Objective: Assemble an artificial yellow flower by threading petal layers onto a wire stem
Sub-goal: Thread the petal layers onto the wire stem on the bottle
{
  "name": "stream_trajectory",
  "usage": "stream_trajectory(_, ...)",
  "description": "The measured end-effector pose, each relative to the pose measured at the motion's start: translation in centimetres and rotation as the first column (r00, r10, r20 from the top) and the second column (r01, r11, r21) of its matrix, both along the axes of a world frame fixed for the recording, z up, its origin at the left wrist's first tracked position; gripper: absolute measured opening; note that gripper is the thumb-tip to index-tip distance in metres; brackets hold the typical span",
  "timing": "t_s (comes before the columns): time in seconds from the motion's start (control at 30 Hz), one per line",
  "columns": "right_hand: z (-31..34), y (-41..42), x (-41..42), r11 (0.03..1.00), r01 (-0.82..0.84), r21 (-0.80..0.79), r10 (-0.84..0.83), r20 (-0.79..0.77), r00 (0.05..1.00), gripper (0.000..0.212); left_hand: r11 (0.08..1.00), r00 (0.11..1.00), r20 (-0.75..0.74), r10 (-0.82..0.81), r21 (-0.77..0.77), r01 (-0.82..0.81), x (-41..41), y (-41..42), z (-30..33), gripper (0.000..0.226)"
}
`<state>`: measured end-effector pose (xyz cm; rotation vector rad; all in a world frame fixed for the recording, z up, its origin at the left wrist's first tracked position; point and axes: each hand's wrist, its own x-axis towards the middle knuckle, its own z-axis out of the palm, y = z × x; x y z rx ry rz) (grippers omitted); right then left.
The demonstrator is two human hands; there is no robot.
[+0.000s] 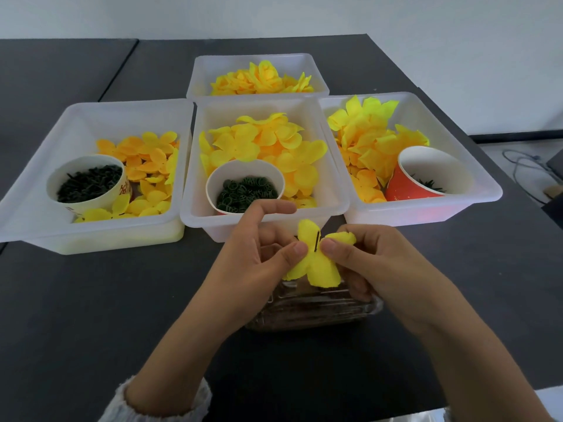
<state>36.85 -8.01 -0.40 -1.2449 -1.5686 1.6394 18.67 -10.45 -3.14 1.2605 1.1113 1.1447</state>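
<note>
Progress looks early in the head view: one soft yellow fabric petal layer (316,258) sits on the thin dark wire stem (317,240), whose tip pokes up through its middle, and further layers seem still to be added. That flower is held just in front of the middle white plastic tray (335,166), above a clear ribbed plastic container (313,309) on the dark grey counter (122,300). The left hand (259,254) pinches the petal layer at the stem with thumb and finger, its forefinger stretched out; the right hand (365,260) pinches it from the other side, so each grip is narrow and holding the layer. Behind, left and right of the middle tray, three more trays hold loose crinkled yellow petals. A white paper cup (245,188) inside the middle tray holds small dark green rings.
</note>
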Motion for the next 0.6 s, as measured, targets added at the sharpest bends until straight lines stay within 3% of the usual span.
stream_trajectory(0.2,-0.7,0.2,0.0,0.999,-0.005,-0.041,0.006,0.025,1.0,0.019,1.0,0.995,-0.099,-0.006,0.007,0.007,-0.2,0.4,-0.7,0.037)
stream_trajectory(0.3,-1.2,0.1,-0.1,0.997,0.031,-0.077,-0.024,0.095,0.995,0.04,1.0,0.991,-0.13,-0.008,-0.024,0.005,-0.3,0.3,-1.0,0.037)
stream_trajectory(0.4,-1.4,0.0,-0.1,0.995,0.072,-0.073,-0.061,0.134,0.989,0.048,1.0,0.972,-0.231,0.027,0.022,-0.022,-0.1,-0.1,-1.1,0.027)
stream_trajectory(0.5,-1.2,0.1,0.3,0.994,0.1,0.042,-0.107,0.244,0.964,0.051,0.985,0.932,-0.329,0.153,0.124,-0.118,0.0,-0.6,-0.8,0.015)
stream_trajectory(0.6,-0.7,1.2,1.1,0.943,0.189,0.274,-0.275,0.32,0.907,0.034,0.972,0.931,-0.325,0.165,0.211,-0.099,0.1,-1.1,-0.1,0.028)
